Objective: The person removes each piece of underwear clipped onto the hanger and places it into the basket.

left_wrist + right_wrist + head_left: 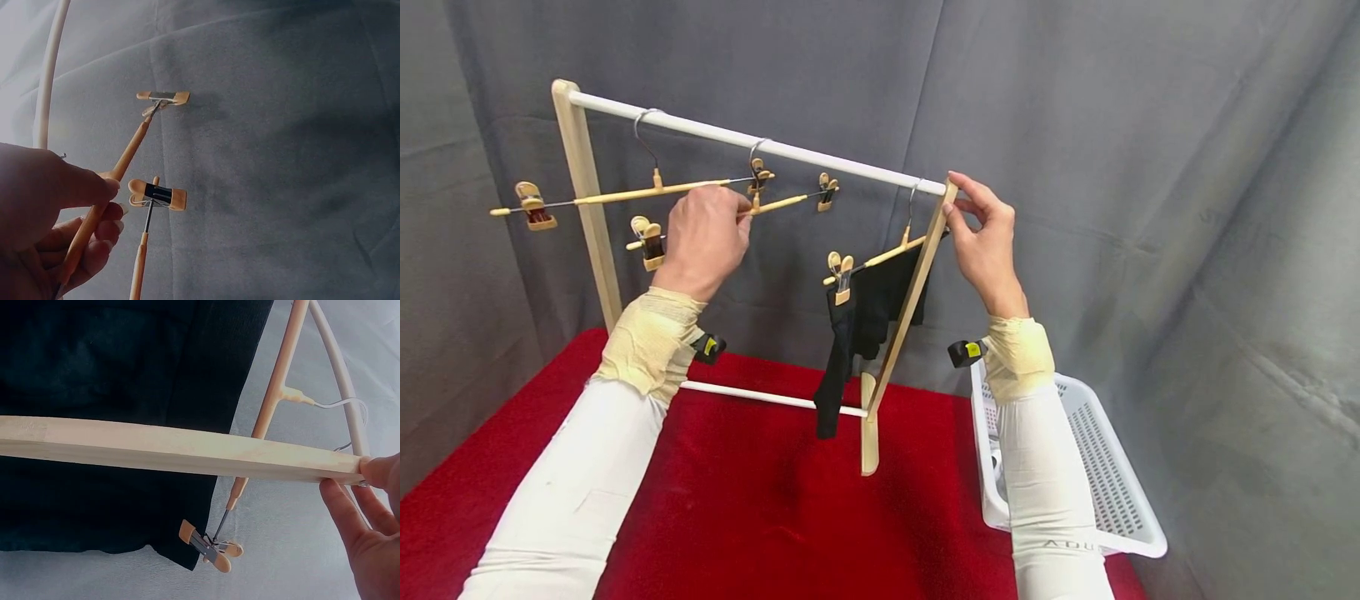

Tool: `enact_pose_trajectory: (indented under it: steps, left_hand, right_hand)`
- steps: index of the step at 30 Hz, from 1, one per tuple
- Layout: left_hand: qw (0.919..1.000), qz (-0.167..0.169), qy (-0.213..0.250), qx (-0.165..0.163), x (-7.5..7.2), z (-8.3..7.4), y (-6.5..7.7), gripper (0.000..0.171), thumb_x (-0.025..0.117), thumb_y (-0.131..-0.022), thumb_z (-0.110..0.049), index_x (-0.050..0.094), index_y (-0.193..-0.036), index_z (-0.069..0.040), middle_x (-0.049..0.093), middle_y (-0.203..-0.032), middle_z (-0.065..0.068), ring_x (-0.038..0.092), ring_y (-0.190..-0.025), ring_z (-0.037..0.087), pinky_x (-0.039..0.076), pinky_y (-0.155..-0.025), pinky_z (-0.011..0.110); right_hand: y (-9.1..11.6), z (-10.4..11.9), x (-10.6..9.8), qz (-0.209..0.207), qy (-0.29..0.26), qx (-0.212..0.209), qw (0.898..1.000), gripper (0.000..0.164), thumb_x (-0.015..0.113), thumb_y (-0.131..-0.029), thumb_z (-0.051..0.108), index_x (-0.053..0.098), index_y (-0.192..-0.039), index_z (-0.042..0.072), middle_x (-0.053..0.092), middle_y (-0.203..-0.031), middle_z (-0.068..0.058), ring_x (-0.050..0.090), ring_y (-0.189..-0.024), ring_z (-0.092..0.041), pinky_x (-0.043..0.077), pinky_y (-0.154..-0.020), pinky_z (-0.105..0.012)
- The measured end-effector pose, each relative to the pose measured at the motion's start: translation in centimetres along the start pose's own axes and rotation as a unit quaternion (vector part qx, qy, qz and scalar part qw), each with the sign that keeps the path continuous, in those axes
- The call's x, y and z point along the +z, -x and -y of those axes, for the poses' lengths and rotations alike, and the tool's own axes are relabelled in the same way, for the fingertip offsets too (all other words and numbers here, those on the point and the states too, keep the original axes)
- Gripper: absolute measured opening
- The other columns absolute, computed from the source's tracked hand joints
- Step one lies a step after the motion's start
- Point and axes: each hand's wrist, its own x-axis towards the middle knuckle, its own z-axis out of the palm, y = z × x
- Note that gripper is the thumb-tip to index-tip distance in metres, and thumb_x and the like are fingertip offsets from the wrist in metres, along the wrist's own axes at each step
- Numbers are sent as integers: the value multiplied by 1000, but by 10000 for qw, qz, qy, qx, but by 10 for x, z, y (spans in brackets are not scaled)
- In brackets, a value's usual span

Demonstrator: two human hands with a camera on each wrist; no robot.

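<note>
In the head view my left hand (707, 233) grips the wooden bar of a clip hanger (782, 202), thumb and fingers around it near the middle. That hanger's hook is at the top rail (850, 165) of a small garment rack, and its clips hold nothing. My right hand (988, 246) pinches the top of the rack's right wooden post (913, 292), also seen in the right wrist view. Just beyond this post, a black garment (872, 308) hangs from the clips of another hanger (887, 255). Its exact kind is unclear.
A further clip hanger (617, 196) with bare clips hangs at the rail's left, beside the left post (587, 183). The rack stands on a red cloth (760, 517). A white perforated basket (1138, 517) sits at the right, partly behind my right forearm. Grey curtains surround everything.
</note>
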Motion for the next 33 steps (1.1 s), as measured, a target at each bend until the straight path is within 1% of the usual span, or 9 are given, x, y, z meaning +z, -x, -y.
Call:
enact_pose_trajectory:
  steps: [8,12,16,18,20,23,27,30,33]
  left_hand:
    - [9999,-31,-143,6,2,-1,3,28,53,-81,-10,64,-101,5,62,-89,24,56,-80,39,47,-68,51]
    - [10000,-84,16,5,2,-4,5,31,51,-81,-12,62,-104,6,58,-90,24,53,-82,38,45,-72,51]
    - [9990,-360,269,52,0,-8,8,30,51,-81,-14,62,-102,4,55,-96,22,49,-87,36,43,-77,49]
    - [9973,-588,420,153,-2,-12,9,28,51,-82,-15,63,-100,3,54,-99,21,47,-89,34,42,-79,48]
    - [9948,-805,538,316,-5,-18,11,26,51,-82,-15,64,-98,2,53,-100,20,46,-88,32,42,-77,46]
    - [9906,-1085,573,604,-10,-34,15,25,50,-82,-14,64,-96,2,53,-99,19,46,-86,31,42,-74,45]
    - [9865,-1218,559,935,-17,-67,21,24,49,-80,-12,64,-93,2,53,-97,18,47,-85,31,43,-72,43]
    - [9841,-1080,612,1267,-17,-95,25,23,48,-81,-10,64,-93,1,54,-96,17,48,-83,29,45,-71,41]
    - [9829,-683,793,1517,-11,-119,28,22,47,-82,-6,64,-95,0,54,-95,15,49,-82,26,46,-71,37]
  right_hand:
    - [1,-2,-1,2,68,1,10000,34,57,-84,-2,59,-118,0,59,-116,-15,60,-92,-24,52,-75,-30]
    - [1,-2,-2,-19,75,37,10000,34,57,-84,-2,59,-118,0,59,-116,-15,60,-92,-24,52,-76,-32]
    - [1,0,-1,-18,13,31,10000,34,57,-84,-2,59,-118,-1,59,-117,-17,60,-92,-25,52,-75,-33]
    - [1,0,0,-6,-13,21,10000,34,57,-84,-2,59,-118,-1,59,-117,-17,60,-92,-26,52,-76,-33]
    - [1,1,1,9,-29,28,10000,34,57,-84,-2,59,-118,-1,58,-117,-18,60,-92,-26,52,-76,-34]
    - [1,2,2,30,-21,78,10000,34,57,-84,-2,59,-118,-1,58,-119,-19,61,-93,-26,52,-77,-34]
    - [-1,3,2,78,-23,170,9998,34,57,-84,-2,59,-118,0,58,-120,-18,61,-95,-27,52,-77,-31]
    - [-1,3,2,127,-48,212,9997,34,56,-85,-1,58,-118,1,58,-121,-15,61,-96,-27,52,-76,-30]
    - [-2,3,0,170,50,231,9996,33,56,-85,0,57,-119,2,57,-122,-14,60,-98,-27,52,-77,-32]
